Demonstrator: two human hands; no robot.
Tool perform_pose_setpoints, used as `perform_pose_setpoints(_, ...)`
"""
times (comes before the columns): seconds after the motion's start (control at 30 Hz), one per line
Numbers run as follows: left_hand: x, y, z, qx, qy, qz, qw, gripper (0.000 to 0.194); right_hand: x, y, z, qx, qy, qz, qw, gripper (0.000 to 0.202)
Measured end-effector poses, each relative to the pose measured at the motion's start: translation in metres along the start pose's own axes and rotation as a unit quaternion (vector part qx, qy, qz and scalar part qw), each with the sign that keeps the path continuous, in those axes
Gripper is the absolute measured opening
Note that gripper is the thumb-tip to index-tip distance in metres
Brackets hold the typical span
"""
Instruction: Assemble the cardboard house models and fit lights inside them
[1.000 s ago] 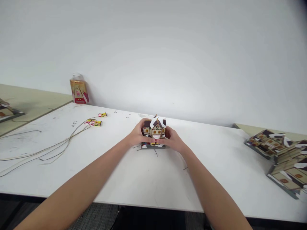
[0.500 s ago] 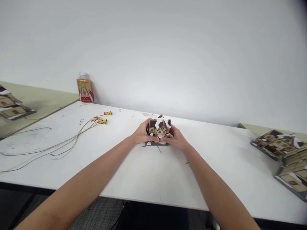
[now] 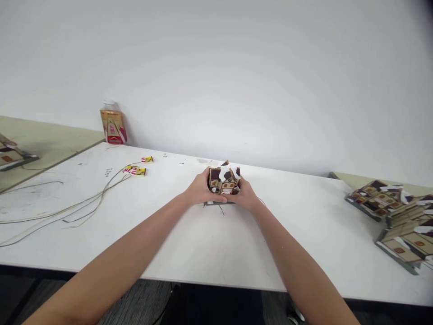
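Observation:
A small model house [image 3: 224, 180] with beige walls, a brown roof and white snow-like trim sits on the white table in front of me. My left hand [image 3: 202, 187] is wrapped round its left side, and my right hand [image 3: 244, 193] grips the right side. Both thumbs lie across the lower front wall and nearly meet, covering part of it. The fingers behind the house are mostly hidden. A thin dark wire [image 3: 221, 210] pokes out under the front of its grey base.
Left on the table [image 3: 189, 257] lie small red, white and yellow pieces [image 3: 135, 170] with long thin wires [image 3: 98, 194]. A bottle [image 3: 113, 125] stands against the wall. More model houses sit at right [image 3: 379, 198] and at the far left edge [image 3: 11, 153].
My view has turned a little to the right. Both hands still hold the house, and my thumbs now cover more of its lower front.

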State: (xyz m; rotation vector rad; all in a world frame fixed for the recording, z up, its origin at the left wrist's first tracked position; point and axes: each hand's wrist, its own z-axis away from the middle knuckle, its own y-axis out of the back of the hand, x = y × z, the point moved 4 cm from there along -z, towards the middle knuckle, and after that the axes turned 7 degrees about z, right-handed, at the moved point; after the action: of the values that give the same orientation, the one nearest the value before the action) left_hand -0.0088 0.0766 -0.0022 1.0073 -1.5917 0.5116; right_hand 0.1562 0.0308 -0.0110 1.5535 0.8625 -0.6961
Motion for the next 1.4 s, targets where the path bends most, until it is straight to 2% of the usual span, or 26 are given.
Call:
perform_pose_setpoints(0.37,-0.004,0.003,-0.001,-0.002,-0.007,-0.034,0.999,0.08,-0.004,-0.001,-0.005,-0.002,0.068,0.023,0.997,0.068)
perform_pose_setpoints(0.53,-0.004,0.003,-0.002,-0.009,-0.002,-0.009,1.0,0.08,-0.001,-0.002,-0.005,-0.019,0.038,0.003,0.999,0.072)
perform_pose_setpoints(0.7,-0.001,0.002,-0.003,-0.048,-0.014,0.027,0.998,0.09,0.002,0.004,-0.004,-0.088,0.021,-0.056,0.994,0.085)
perform_pose_setpoints(0.8,-0.002,0.004,-0.004,-0.052,-0.017,0.005,0.999,0.088,0.001,0.01,-0.003,-0.129,0.034,-0.096,0.986,0.08)
perform_pose_setpoints(0.9,-0.002,0.005,-0.005,-0.046,-0.017,-0.02,0.999,0.082,0.003,0.014,-0.004,-0.103,0.04,-0.079,0.991,0.069)
perform_pose_setpoints(1.13,-0.001,0.007,-0.005,-0.022,-0.014,-0.093,0.995,0.085,0.002,0.012,-0.004,-0.067,0.067,-0.028,0.995,0.069)
perform_pose_setpoints(1.3,0.0,0.007,-0.004,-0.031,-0.02,-0.002,0.999,0.099,-0.003,0.013,-0.002,-0.073,0.066,-0.028,0.995,0.073)
perform_pose_setpoints(1.4,0.002,0.011,-0.005,0.025,-0.013,0.067,0.997,0.101,-0.003,0.017,-0.001,-0.029,0.081,-0.035,0.996,0.088)
